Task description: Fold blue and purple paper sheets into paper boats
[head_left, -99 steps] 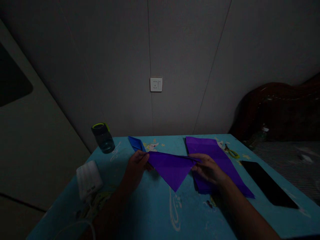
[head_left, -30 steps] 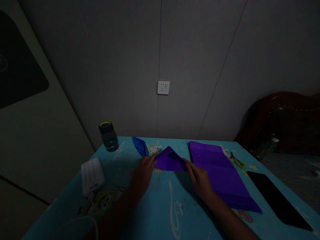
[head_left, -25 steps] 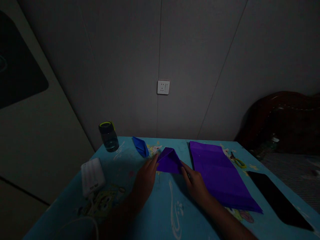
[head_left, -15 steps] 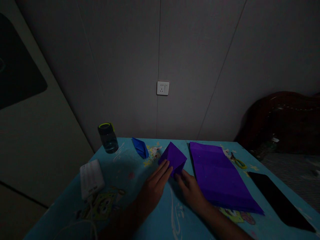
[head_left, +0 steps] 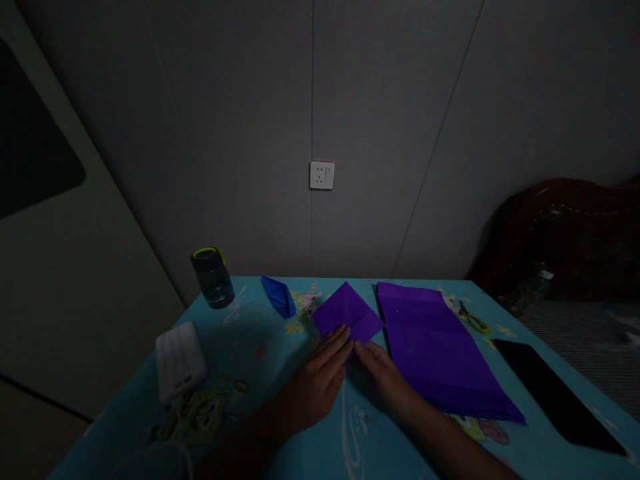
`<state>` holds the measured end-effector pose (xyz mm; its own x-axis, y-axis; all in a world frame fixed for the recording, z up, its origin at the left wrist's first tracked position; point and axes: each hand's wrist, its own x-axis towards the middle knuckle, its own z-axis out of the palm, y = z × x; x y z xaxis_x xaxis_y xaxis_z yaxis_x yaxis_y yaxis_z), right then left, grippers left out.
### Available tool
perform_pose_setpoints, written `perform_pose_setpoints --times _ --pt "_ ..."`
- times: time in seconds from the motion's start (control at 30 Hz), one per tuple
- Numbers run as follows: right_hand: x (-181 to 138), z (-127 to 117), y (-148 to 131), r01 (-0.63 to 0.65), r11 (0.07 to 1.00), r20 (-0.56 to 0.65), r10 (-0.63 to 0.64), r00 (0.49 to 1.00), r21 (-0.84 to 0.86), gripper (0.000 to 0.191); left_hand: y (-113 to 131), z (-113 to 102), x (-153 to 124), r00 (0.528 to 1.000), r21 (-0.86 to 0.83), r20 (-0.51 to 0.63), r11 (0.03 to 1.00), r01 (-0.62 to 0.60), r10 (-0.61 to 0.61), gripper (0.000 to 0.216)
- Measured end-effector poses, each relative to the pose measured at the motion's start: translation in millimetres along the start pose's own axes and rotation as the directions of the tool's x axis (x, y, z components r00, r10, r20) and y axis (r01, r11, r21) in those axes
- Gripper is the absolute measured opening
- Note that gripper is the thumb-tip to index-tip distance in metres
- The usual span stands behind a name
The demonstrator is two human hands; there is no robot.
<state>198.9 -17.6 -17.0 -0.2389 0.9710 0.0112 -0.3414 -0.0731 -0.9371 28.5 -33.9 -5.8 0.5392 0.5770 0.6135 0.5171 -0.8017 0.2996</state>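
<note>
A folded sheet of purple paper (head_left: 347,310) forms a flat diamond near the middle of the table, its top point toward the wall. My left hand (head_left: 325,367) lies over its lower left part, with the fingertips pressed on the paper. At the lower corner my right hand (head_left: 383,370) pinches the edge between thumb and fingers. The bottom tip of the diamond is hidden by the hands. Just left of the paper rests a folded blue paper boat (head_left: 279,297).
To the right lies a stack of purple paper (head_left: 435,340), with scissors (head_left: 474,321) and a black phone-like slab (head_left: 555,393) beyond it. On the left stand a water bottle (head_left: 213,279) and a white power bank (head_left: 180,362) with a cable. A wall bounds the back.
The purple paper has gone from a raised, opened-out shape to a flatter, wider diamond. My left fingers have shifted right across it, and my right hand has closed on its lower corner.
</note>
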Motion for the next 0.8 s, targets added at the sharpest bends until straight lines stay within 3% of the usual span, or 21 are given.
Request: perform_pose_setpoints --times 0.1,0.17,0.27,0.33,0.4,0.47,0.57,0.7,0.8 --pt "3.4 -2.9 -4.0 -0.003 0.997 -0.037 0.0 0.999 -0.072 0.039 -4.6 -2.3 -2.7 0.996 -0.104 -0.065 0.993 0.05 -0.057 0.049" --pt "5.3 -6.3 -7.4 0.002 0.993 -0.049 -0.007 0.999 -0.115 0.042 -10.3 -1.1 -3.6 0.977 -0.11 -0.171 0.988 0.108 -0.126 0.046" --pt "7.1 -11.1 -13.7 0.019 0.986 -0.053 -0.028 0.998 -0.165 0.046 -21.9 3.3 -2.7 0.891 -0.132 -0.353 0.958 0.254 -0.285 0.041" --pt "7.4 -12.9 -17.2 0.022 0.982 -0.052 -0.032 0.998 -0.188 0.048 -28.7 5.7 -0.6 0.811 -0.278 -0.403 0.901 0.333 -0.424 0.049" --pt "6.9 -13.3 -19.4 0.022 0.978 -0.039 -0.03 0.999 -0.206 0.048 -31.7 5.9 2.5 0.744 -0.518 -0.331 0.771 0.37 -0.58 0.059" --pt "5.4 -12.9 -20.0 0.01 0.975 -0.013 -0.014 1.0 -0.22 0.049 -30.4 3.6 6.2 0.713 -0.719 -0.147 0.569 0.398 -0.685 0.061" --pt "2.4 -11.8 -18.4 -0.008 0.966 0.037 0.018 0.999 -0.259 0.05 -24.2 -0.9 10.9 0.692 -0.838 0.078 0.328 0.435 -0.718 0.054" --pt "-0.7 -9.0 -15.3 -0.01 0.933 0.08 0.042 0.996 -0.359 0.05 -23.2 -2.7 12.1 0.629 -0.859 0.084 0.264 0.439 -0.773 0.044" --pt "-1.2 -8.0 -15.4 0.112 0.914 0.156 -0.054 0.986 -0.389 0.038 -28.6 -2.9 10.4 0.578 -0.837 0.064 0.272 0.476 -0.813 0.04"
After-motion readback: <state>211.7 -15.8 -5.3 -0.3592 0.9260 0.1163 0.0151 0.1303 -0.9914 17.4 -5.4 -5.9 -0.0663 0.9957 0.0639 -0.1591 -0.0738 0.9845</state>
